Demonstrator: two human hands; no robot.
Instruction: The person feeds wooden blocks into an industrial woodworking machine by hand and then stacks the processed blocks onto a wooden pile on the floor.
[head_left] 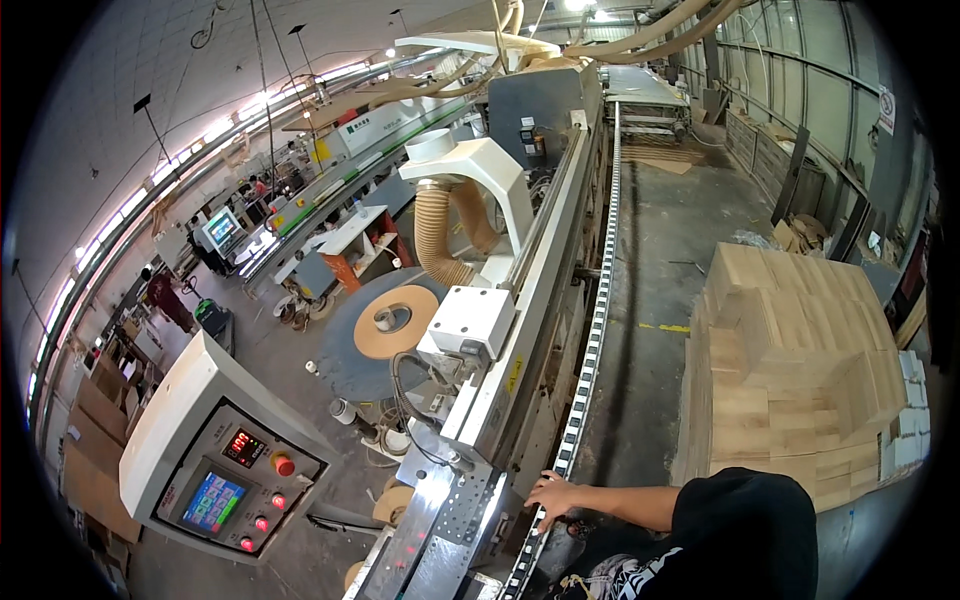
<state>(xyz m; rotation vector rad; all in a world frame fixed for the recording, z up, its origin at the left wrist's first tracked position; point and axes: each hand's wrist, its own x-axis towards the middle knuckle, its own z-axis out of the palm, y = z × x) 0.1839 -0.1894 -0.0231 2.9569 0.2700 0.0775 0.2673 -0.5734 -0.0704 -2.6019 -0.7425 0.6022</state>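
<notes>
My right hand [550, 497] lies at the near end of a long edge-banding machine, its bare forearm coming in from the right out of a black sleeve. The fingers are spread over the edge of the black-and-white conveyor track [585, 400] and hold nothing that I can see. Just left of the hand is the machine's metal infeed bed [430, 535], dotted with small holes. A white block-shaped housing [472, 322] sits farther along the machine's beam. My left hand is out of view.
A tilted control panel [235, 480] with a lit screen and buttons stands at left. Behind it is a coil of brown edge band [397, 322] on a grey disc. Stacked wooden boards [800, 350] stand on the right. A person [168, 298] is far left.
</notes>
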